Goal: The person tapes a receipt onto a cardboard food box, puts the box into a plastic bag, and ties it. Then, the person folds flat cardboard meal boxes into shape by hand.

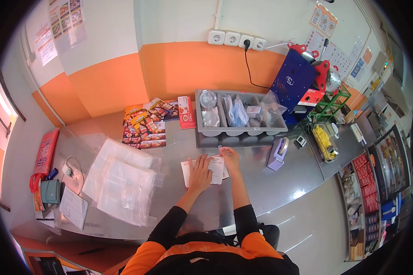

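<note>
My left hand (200,175) lies flat with its fingers spread, pressing a white printed receipt (217,167) onto the steel table. Under the receipt is a white paper sheet or pad (185,172) with a reddish edge; how many layers there are I cannot tell. Just above the receipt's right corner, my right hand (231,158) pinches a small pale strip (220,147) that looks like clear tape. To the right of it stands a lilac tape dispenser (275,156) with a roll in it.
A grey compartment tray (206,130) with bagged items stands behind my hands. Clear plastic bags (124,178) are stacked at left, near colourful leaflets (144,126). Towards the right are a small timer-like device (300,141), a container of yellow pieces (324,143) and a blue machine (294,78).
</note>
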